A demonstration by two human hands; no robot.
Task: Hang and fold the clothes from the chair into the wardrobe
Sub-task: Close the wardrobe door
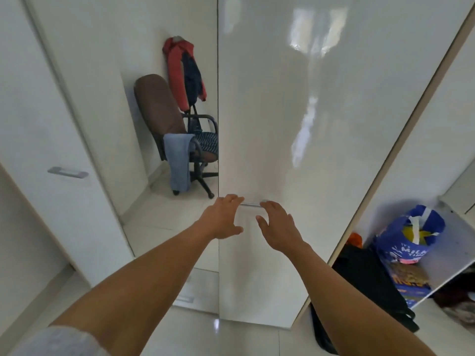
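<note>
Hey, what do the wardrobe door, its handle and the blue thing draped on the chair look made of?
Wardrobe door: probably laminated board, glossy white; it mirrors bright light. Handle: likely metal, a thin silvery bar. Blue garment over the chair armrest: seemingly denim, faded and heavy-hanging, though blur leaves it open.
</note>
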